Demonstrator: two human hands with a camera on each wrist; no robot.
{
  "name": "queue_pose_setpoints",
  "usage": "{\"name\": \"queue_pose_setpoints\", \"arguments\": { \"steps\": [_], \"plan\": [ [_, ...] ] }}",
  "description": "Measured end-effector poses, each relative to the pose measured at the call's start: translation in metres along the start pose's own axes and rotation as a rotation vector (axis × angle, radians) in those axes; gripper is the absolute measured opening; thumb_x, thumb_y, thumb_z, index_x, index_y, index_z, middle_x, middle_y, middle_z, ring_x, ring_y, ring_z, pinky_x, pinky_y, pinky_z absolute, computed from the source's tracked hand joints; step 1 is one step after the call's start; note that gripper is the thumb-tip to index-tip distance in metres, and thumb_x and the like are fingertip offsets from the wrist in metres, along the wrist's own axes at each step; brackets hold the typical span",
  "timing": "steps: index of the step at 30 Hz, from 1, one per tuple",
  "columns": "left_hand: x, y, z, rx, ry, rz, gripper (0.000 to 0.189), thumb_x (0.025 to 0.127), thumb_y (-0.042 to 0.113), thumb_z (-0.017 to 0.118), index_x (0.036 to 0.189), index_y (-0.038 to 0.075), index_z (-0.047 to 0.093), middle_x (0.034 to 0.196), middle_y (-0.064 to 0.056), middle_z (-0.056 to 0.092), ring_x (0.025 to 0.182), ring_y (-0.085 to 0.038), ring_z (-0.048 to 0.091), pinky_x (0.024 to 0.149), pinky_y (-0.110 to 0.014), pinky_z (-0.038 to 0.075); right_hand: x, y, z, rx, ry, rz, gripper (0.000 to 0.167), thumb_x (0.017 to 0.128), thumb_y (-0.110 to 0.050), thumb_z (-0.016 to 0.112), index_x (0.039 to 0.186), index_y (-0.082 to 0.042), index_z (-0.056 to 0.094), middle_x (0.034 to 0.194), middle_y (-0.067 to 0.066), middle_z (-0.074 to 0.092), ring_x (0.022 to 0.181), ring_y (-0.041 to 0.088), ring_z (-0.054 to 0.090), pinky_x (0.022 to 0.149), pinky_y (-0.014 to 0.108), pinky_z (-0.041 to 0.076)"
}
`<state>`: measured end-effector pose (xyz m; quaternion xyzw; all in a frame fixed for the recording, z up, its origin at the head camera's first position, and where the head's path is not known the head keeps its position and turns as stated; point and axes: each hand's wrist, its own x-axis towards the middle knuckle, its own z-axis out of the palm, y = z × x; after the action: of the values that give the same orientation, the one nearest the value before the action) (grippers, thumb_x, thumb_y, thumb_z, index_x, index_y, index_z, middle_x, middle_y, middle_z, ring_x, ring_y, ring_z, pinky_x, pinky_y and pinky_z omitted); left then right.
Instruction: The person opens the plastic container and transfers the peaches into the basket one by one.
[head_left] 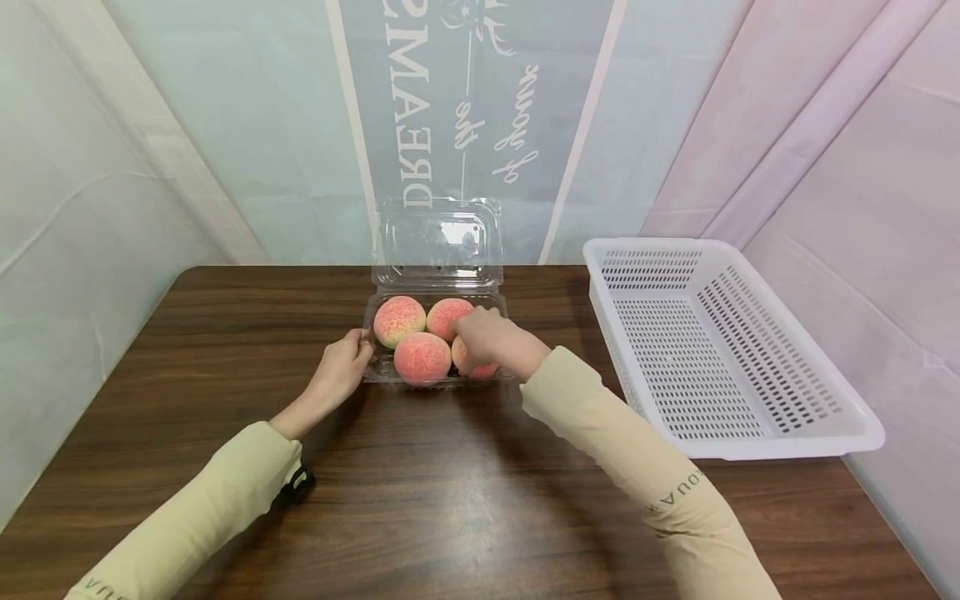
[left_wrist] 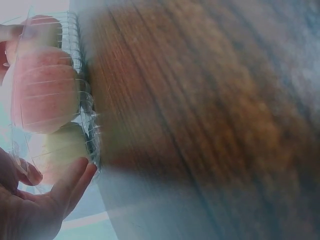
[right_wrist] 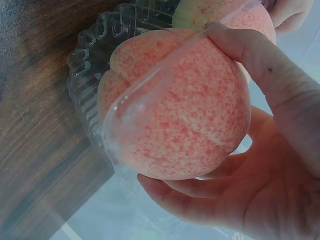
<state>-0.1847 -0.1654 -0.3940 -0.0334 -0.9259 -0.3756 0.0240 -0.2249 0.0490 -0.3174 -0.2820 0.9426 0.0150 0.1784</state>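
Note:
A clear plastic clamshell box [head_left: 386,372] stands on the table with its lid [head_left: 438,242] raised at the back. Several pink and yellow peaches are in it, among them a front-middle peach [head_left: 422,359] and a back-left peach [head_left: 399,322]. My left hand [head_left: 339,367] pinches the box's left side; in the left wrist view its thumb and fingers lie at the box's end. With the right hand [head_left: 495,337] I grip the front-right peach [right_wrist: 175,110], thumb on one side and fingers curled round the other. This peach is still within the box's wall.
A white perforated plastic basket [head_left: 795,333] stands on the right of the dark wooden table [head_left: 420,483]. Behind the table hangs a printed cloth [head_left: 487,108], close to the raised lid. Pale cloth walls enclose both sides.

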Motion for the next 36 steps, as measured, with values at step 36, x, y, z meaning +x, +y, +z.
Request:
{"name": "queue_pose_setpoints", "arguments": {
  "steps": [36],
  "plan": [
    [0.001, -0.001, 0.0, -0.007, -0.01, -0.012, 0.034, 0.091, 0.005, 0.034, 0.116, -0.012, 0.049, 0.088, -0.02, 0.063, 0.07, -0.021, 0.054, 0.055, -0.027, 0.039, -0.012, -0.001, -0.016, -0.018, 0.133, 0.037, 0.061, 0.064, -0.019, 0.076, 0.121, -0.011, 0.053, 0.113, 0.015, 0.048, 0.098, 0.036, 0.046, 0.078, 0.043, 0.046]
  ]
}}
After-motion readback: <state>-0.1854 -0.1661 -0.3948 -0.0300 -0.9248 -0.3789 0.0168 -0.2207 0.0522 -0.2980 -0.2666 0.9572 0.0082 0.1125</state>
